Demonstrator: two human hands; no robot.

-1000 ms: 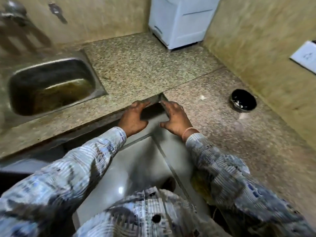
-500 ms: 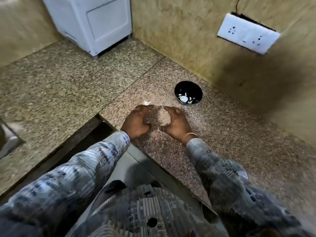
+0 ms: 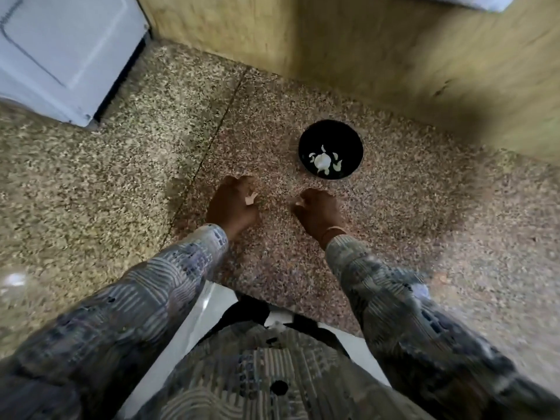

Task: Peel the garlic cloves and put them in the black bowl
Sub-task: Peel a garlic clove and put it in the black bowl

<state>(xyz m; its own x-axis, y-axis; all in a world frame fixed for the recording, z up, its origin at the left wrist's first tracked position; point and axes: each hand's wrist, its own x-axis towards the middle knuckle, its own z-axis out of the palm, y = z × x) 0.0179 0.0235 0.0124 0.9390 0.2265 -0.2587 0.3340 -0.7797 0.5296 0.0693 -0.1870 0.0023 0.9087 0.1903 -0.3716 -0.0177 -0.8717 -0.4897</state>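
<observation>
Left hand (image 3: 231, 204) curled, pinching 1 small pale piece, likely a garlic clove (image 3: 251, 198); blurred. Right hand (image 3: 318, 210) curled beside it, hold unclear. Black bowl (image 3: 330, 131) just beyond on the counter (image 3: 409, 213), white garlic pieces (image 3: 322, 160) inside.

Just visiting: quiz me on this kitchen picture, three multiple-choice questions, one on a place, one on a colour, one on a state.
1. The black bowl sits: A) in a sink B) on the counter beyond the right hand C) on the floor.
2. The corner appliance is: A) white B) red C) green.
3. The bowl is: A) empty B) holding white pieces C) overturned.
Answers: B, it stands on granite past that hand; A, its panel is white; B, pale pieces lie inside.
</observation>
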